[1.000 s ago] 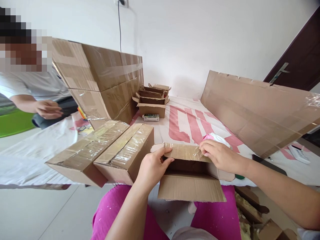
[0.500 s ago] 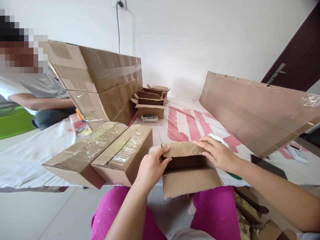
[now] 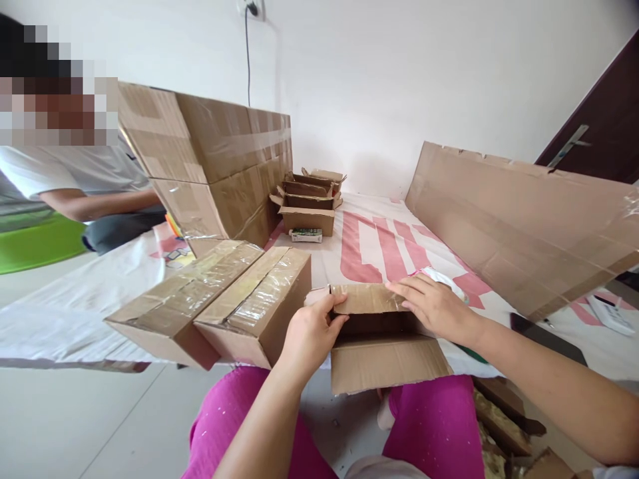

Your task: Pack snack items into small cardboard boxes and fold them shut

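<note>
Head view, monitored remotely; clock read from its centre. I log taped cartons (image 3: 229, 156) stacked at ten, cardboard sheet (image 3: 519, 226) at three, two sealed boxes (image 3: 257, 303) at eight, open box (image 3: 389, 364) at five. Hands apart: left hand (image 3: 312, 331) pinches its far flap (image 3: 366, 301) near the left corner; right hand (image 3: 436, 307) lays extended fingers on the flap's right end.

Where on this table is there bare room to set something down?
Widest: the tablecloth between the row of open boxes and the cardboard panel. Another: left of the two taped boxes. Crowded: around the carton touched by the left hand and right hand.
</note>
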### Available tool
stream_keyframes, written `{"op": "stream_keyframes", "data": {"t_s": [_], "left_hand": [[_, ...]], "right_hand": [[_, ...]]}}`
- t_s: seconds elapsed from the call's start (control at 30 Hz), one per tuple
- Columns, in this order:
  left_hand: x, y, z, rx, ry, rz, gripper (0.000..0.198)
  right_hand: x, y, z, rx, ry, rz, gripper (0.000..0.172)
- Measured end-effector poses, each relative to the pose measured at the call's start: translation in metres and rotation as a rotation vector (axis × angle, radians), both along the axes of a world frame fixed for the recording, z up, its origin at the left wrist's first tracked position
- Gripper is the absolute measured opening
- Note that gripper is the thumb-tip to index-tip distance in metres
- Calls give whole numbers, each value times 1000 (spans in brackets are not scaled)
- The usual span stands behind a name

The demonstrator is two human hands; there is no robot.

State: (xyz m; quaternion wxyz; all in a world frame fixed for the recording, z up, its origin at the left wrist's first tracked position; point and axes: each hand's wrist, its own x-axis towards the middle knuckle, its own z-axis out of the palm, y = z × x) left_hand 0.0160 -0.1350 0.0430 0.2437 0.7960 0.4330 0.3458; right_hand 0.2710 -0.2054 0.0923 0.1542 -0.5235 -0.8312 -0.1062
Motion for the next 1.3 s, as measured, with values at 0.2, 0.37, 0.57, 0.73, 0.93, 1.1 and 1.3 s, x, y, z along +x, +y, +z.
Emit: {"op": "stream_keyframes", "data": {"t_s": [0.2, 0.37, 0.57, 0.73, 0.93, 1.1, 1.3], "left_hand": [[1, 1, -1, 13, 23, 32, 31], [0, 2, -1, -3, 7, 17, 32], [1, 1, 1, 18, 42, 39, 32], [2, 1, -2, 46, 50, 43, 32], [1, 4, -6, 57, 40, 30, 31], [0, 2, -4, 42, 20, -16, 30], [-2, 2, -3, 29, 38, 15, 30]], "right_hand": [[-3, 2, -1, 11, -63, -29, 30], [6, -6, 1, 7, 49, 6, 22], [3, 5, -4, 46, -56, -50, 30], [0, 14, -9, 36, -51, -68, 30], [20, 3, 0, -129, 246, 50, 25], [40, -6, 1, -404, 625, 6, 17], [49, -6, -1, -393, 1210, -135, 29]]}}
